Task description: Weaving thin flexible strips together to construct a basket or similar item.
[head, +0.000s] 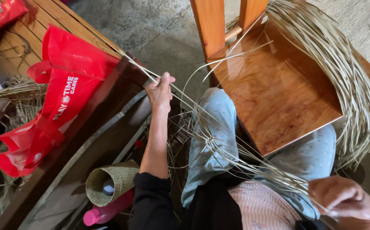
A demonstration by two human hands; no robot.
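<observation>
Nearest, the person's right hand [344, 202] has its grip pinched shut on the near ends of long dried grass strands [219, 142], stretched taut over the lap. Farther out, the left hand [160, 91] is closed on the same strands. They look light, thin, springy and likely brittle, best held near the ends. Beyond, a loose bundle [346, 72] drapes a wooden chair [274, 93].
</observation>
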